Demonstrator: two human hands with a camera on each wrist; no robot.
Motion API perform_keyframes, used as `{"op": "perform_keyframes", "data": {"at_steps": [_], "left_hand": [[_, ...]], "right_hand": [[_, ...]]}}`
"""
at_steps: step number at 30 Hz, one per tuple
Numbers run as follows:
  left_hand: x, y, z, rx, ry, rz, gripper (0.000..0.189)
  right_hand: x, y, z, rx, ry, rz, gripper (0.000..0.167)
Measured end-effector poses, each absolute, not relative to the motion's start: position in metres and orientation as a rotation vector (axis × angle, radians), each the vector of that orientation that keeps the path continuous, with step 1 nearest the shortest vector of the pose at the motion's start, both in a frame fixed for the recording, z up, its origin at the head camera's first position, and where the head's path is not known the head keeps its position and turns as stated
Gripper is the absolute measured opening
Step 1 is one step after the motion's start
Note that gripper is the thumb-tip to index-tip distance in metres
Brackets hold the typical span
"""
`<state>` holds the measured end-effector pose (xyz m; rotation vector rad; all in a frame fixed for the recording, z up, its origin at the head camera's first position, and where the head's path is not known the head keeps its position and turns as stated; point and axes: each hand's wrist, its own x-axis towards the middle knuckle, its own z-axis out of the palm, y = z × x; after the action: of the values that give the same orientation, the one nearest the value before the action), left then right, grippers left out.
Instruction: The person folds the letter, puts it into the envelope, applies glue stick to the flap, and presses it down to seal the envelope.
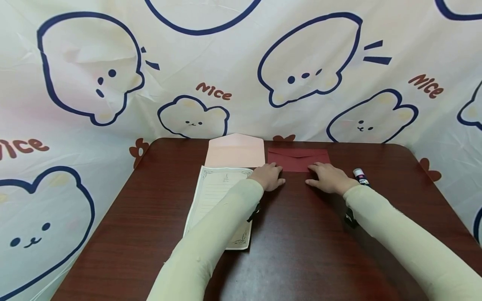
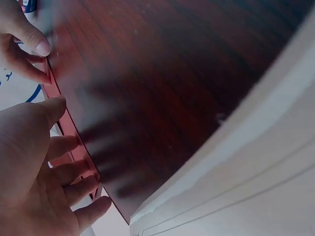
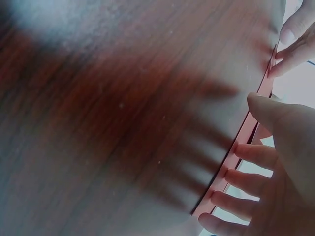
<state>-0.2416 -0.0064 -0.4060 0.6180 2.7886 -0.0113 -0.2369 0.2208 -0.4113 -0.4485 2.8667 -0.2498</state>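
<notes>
A dark red envelope point(image 1: 299, 162) lies flat near the back of the table, its flap folded down along the top. The fingertips of my left hand point(image 1: 268, 177) touch its left end, with the thumb pointing right. At the opposite end, my right hand point(image 1: 328, 177) rests its fingertips on the envelope's lower right corner. Both wrist views show spread, fairly straight fingers along the red edge point(image 3: 243, 132). Just left of it is a pale pink envelope point(image 1: 236, 154) with its flap raised. A bordered, lined sheet of letter paper point(image 1: 212, 190) lies partly under my left forearm.
A small glue stick point(image 1: 360, 175) lies beyond my right wrist, partly covered by the sleeve. The dark wooden table point(image 1: 301, 259) has rounded back corners and meets a printed cloth backdrop point(image 1: 241, 113) at the rear and sides.
</notes>
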Motion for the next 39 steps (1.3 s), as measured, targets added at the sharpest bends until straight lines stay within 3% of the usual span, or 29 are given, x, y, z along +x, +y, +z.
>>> {"op": "perform_keyframes", "data": {"at_steps": [21,39], "left_hand": [[-0.241,-0.007,-0.405,0.625,2.853,-0.045,0.057],[-0.208,-0.057,-0.393,0.764,3.018,0.281,0.045]], "right_hand": [[-0.242,0.224,-0.413,-0.465,2.874,-0.212,0.073],[-0.211,0.209,-0.409,-0.696,2.983,-0.325,0.054]]}}
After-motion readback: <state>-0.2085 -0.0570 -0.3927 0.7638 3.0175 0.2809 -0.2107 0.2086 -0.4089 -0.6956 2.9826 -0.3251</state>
